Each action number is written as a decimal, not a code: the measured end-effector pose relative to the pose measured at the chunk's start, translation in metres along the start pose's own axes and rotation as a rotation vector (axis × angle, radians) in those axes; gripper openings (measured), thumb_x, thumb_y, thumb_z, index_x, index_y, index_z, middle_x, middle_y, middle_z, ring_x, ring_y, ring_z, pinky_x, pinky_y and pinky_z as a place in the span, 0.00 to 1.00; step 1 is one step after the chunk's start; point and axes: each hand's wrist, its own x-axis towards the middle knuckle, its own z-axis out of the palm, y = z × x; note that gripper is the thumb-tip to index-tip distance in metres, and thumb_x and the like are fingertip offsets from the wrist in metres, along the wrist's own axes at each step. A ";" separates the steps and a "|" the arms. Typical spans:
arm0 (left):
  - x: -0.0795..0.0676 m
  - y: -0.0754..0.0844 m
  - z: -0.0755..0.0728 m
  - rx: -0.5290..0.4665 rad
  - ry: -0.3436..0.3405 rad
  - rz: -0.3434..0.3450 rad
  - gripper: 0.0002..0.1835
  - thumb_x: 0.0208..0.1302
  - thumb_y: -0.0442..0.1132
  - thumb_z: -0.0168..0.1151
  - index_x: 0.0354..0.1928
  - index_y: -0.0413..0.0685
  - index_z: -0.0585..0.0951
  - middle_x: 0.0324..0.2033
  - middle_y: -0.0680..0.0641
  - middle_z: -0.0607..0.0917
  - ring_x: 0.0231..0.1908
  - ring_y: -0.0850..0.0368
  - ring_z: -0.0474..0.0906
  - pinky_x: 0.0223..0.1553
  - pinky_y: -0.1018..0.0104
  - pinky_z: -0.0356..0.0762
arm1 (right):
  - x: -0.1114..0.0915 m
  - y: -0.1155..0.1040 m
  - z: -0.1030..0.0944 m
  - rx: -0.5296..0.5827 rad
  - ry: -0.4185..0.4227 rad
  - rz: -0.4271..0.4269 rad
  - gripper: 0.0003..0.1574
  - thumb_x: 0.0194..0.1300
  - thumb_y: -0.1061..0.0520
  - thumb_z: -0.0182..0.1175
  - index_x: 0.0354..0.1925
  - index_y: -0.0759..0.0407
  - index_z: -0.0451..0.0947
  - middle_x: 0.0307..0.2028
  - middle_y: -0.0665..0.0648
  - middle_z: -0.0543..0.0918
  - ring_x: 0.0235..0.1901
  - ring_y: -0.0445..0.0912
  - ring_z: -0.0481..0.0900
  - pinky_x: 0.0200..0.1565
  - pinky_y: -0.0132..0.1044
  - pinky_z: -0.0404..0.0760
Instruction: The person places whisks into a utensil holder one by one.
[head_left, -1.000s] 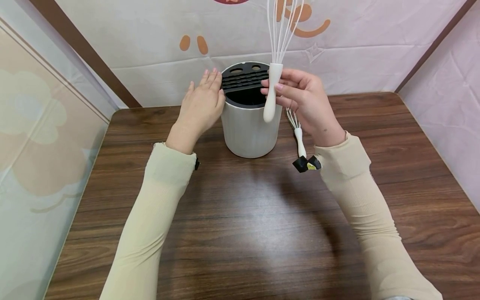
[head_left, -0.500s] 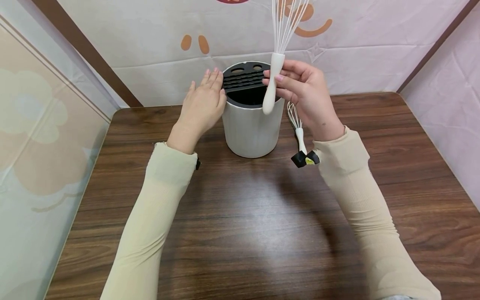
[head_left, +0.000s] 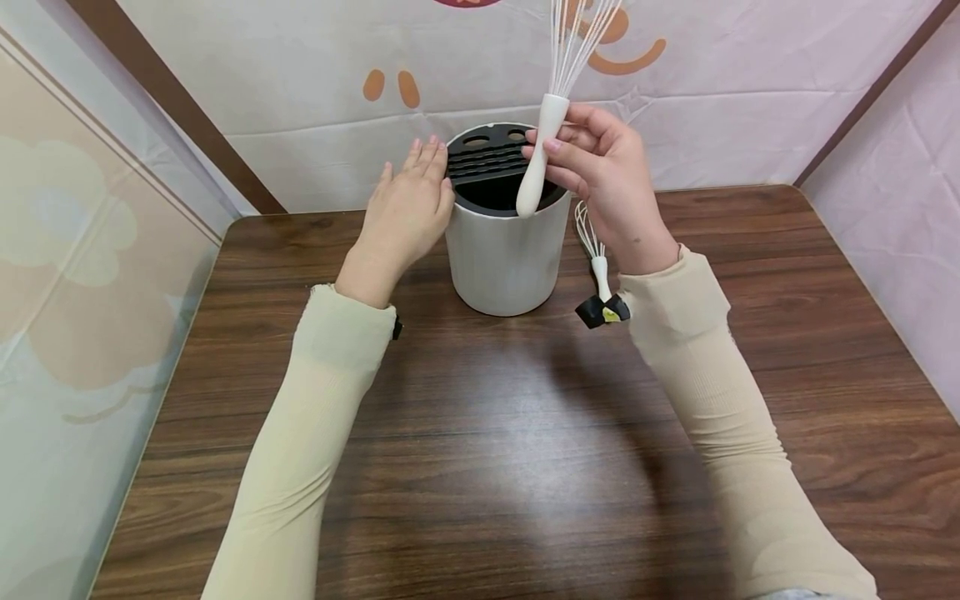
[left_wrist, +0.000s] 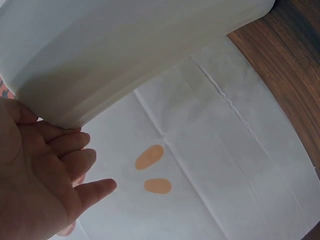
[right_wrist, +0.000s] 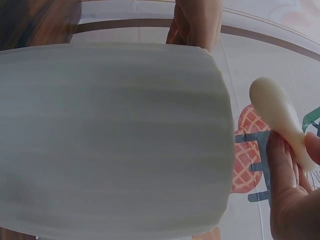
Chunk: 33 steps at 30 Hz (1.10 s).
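A white utensil holder (head_left: 506,262) with a black slotted insert (head_left: 487,164) stands upright near the back of the table. My left hand (head_left: 408,204) lies with straight fingers against its left side at the rim; the left wrist view shows the fingertips (left_wrist: 82,142) at the holder's edge. My right hand (head_left: 611,179) pinches the white handle of a large whisk (head_left: 542,158) between thumb and fingers. The handle's rounded end points down, above the front right of the holder's opening, and the wires point up out of the head view. In the right wrist view the handle (right_wrist: 277,110) hangs beyond the holder's rim.
A smaller white whisk (head_left: 597,262) lies on the brown wooden table (head_left: 480,458) right of the holder, partly hidden by the black wrist camera (head_left: 602,311). A printed cloth backdrop (head_left: 300,100) rises behind the table.
My right hand has lifted the large whisk a little, away from me, and its handle end has shifted slightly left, closer over the opening. The left hand and holder stay in place.
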 end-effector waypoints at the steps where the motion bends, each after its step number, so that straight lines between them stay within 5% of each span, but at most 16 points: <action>1: 0.000 0.000 0.000 0.001 0.001 0.000 0.29 0.75 0.46 0.24 0.74 0.43 0.47 0.73 0.48 0.45 0.72 0.56 0.35 0.69 0.48 0.36 | 0.001 0.000 0.000 -0.007 0.000 -0.003 0.15 0.59 0.77 0.55 0.45 0.72 0.75 0.34 0.67 0.82 0.33 0.54 0.84 0.41 0.41 0.82; 19: -0.001 0.000 -0.001 0.005 0.019 0.005 0.29 0.75 0.46 0.25 0.73 0.42 0.48 0.72 0.47 0.47 0.72 0.55 0.36 0.69 0.47 0.37 | 0.016 0.004 0.005 -0.161 -0.124 0.007 0.21 0.62 0.75 0.54 0.55 0.75 0.70 0.41 0.70 0.79 0.41 0.56 0.82 0.49 0.43 0.79; 33: 0.000 0.000 0.000 0.006 0.023 0.004 0.29 0.75 0.46 0.25 0.73 0.42 0.49 0.72 0.47 0.47 0.72 0.54 0.37 0.69 0.47 0.38 | 0.028 0.011 0.007 -0.264 -0.142 0.023 0.19 0.61 0.75 0.54 0.53 0.75 0.70 0.43 0.72 0.79 0.42 0.54 0.82 0.48 0.41 0.79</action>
